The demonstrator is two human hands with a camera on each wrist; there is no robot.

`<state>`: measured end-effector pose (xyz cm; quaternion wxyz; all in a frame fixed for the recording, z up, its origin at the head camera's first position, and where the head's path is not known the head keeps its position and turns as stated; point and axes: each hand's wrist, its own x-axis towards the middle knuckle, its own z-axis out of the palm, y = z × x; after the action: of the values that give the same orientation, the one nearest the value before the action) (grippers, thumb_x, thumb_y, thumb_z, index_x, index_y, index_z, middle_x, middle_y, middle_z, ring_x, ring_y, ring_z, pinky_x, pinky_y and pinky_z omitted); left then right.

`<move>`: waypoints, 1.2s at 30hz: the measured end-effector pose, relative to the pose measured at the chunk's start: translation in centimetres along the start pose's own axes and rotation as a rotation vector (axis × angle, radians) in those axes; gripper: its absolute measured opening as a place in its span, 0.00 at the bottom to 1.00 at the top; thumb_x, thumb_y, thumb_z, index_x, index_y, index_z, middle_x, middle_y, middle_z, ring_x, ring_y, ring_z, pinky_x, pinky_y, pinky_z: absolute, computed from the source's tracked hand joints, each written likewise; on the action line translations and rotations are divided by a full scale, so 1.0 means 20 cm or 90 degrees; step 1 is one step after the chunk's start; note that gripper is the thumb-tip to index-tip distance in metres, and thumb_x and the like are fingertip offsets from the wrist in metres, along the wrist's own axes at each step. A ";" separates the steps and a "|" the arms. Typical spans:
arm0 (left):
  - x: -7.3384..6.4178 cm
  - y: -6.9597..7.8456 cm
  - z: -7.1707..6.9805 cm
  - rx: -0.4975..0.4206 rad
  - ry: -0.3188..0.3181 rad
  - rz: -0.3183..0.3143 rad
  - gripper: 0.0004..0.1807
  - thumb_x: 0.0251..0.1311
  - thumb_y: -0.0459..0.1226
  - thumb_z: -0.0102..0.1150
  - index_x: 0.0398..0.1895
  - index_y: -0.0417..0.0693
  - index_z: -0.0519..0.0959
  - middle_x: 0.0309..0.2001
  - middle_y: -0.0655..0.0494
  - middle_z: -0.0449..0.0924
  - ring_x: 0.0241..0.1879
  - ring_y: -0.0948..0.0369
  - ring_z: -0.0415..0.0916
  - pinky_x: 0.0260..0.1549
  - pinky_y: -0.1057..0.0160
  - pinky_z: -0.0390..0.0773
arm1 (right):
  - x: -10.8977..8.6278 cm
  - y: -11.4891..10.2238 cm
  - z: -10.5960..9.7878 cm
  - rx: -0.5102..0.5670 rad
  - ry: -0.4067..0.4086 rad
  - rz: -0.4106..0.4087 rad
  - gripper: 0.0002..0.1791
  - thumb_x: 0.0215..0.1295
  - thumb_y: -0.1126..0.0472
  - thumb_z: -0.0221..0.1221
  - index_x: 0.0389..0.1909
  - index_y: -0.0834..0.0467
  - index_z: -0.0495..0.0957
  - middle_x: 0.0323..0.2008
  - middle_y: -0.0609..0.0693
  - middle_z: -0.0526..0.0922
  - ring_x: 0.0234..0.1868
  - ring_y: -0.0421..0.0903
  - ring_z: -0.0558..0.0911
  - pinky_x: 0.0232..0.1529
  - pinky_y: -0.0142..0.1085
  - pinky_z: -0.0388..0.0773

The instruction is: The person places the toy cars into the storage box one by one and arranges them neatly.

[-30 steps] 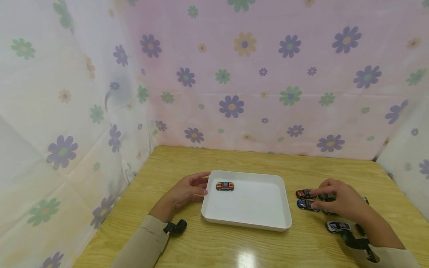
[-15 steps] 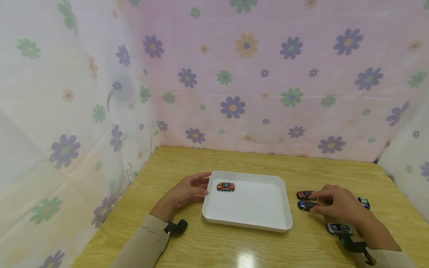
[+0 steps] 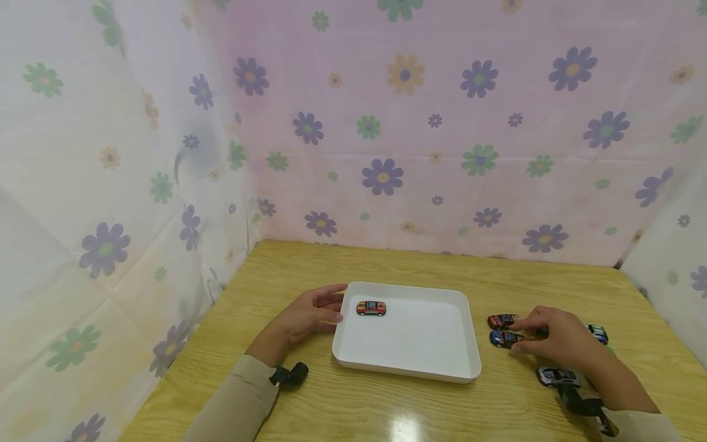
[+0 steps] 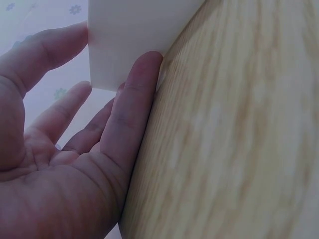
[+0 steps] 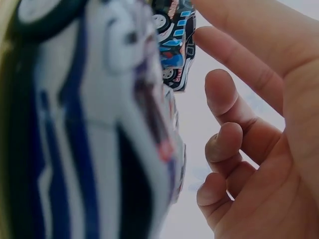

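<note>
My left hand point(image 3: 306, 316) rests at the left end of a white tray point(image 3: 405, 371), its fingers loosely extended with fingertips against the tray's outer wall point(image 4: 124, 40). A red and yellow toy car point(image 3: 371, 308) sits inside the tray near its back left corner. My right hand point(image 3: 563, 337) is over the cluster of toy cars right of the tray. In the right wrist view, its thumb and index finger pinch a black and blue toy car point(image 5: 177, 47), the fingertips partly hidden by it. The other fingers point(image 5: 222, 92) are curled and hold nothing.
A red toy car point(image 3: 501, 321) and a blue one point(image 3: 504, 338) lie just left of my right hand. A silver toy car point(image 3: 558, 377) lies nearer the front, and a white and green one point(image 3: 598, 333) behind the hand. Patterned cloth point(image 3: 420, 141) encloses the wooden table point(image 3: 342, 408).
My right hand has shifted slightly down and closed in over the dark cars, uncovering more of the white and green car. The left hand and tray stay put.
</note>
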<state>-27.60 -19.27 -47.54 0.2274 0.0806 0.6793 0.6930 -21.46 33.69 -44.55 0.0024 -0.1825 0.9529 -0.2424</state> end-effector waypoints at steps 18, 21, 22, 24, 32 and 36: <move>0.02 -0.01 -0.01 0.005 -0.009 0.003 0.42 0.61 0.29 0.70 0.78 0.57 0.67 0.76 0.46 0.67 0.71 0.48 0.72 0.56 0.49 0.84 | 0.00 0.04 0.02 0.000 -0.006 0.017 0.18 0.54 0.43 0.76 0.45 0.42 0.91 0.39 0.38 0.81 0.35 0.32 0.76 0.29 0.32 0.72; 0.02 -0.02 -0.01 0.005 -0.008 0.003 0.42 0.60 0.28 0.70 0.78 0.57 0.67 0.76 0.45 0.67 0.71 0.48 0.71 0.56 0.49 0.84 | 0.00 0.04 0.03 0.002 0.001 0.020 0.17 0.54 0.44 0.76 0.44 0.42 0.91 0.38 0.38 0.81 0.34 0.32 0.76 0.29 0.32 0.73; 0.02 -0.02 -0.01 0.006 -0.006 0.003 0.42 0.60 0.28 0.70 0.78 0.57 0.67 0.76 0.45 0.67 0.71 0.48 0.71 0.56 0.49 0.84 | 0.00 0.04 0.03 0.004 0.002 0.019 0.16 0.54 0.44 0.76 0.44 0.42 0.91 0.38 0.38 0.81 0.34 0.32 0.76 0.29 0.32 0.72; 0.02 -0.01 -0.01 0.006 -0.003 0.002 0.42 0.60 0.28 0.70 0.77 0.57 0.67 0.75 0.46 0.67 0.71 0.48 0.71 0.56 0.49 0.84 | 0.00 0.04 0.03 0.006 0.007 0.017 0.15 0.54 0.44 0.76 0.43 0.42 0.91 0.38 0.38 0.81 0.34 0.32 0.75 0.28 0.32 0.72; 0.00 -0.01 -0.01 0.003 0.005 -0.002 0.42 0.59 0.28 0.71 0.77 0.57 0.68 0.75 0.45 0.68 0.69 0.49 0.73 0.55 0.49 0.85 | 0.00 0.04 0.02 0.019 0.010 0.024 0.16 0.55 0.43 0.75 0.44 0.42 0.91 0.38 0.39 0.81 0.33 0.33 0.75 0.28 0.32 0.71; 0.00 0.00 0.00 0.001 0.006 -0.002 0.42 0.59 0.28 0.71 0.77 0.57 0.68 0.75 0.46 0.67 0.70 0.49 0.72 0.55 0.49 0.85 | 0.00 0.03 0.01 0.016 0.020 0.031 0.16 0.55 0.44 0.76 0.44 0.41 0.91 0.38 0.39 0.81 0.33 0.33 0.74 0.28 0.32 0.70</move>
<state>-27.59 -19.35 -47.63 0.2252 0.0767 0.6807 0.6928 -21.66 34.06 -45.03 -0.0041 -0.1555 0.9537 -0.2573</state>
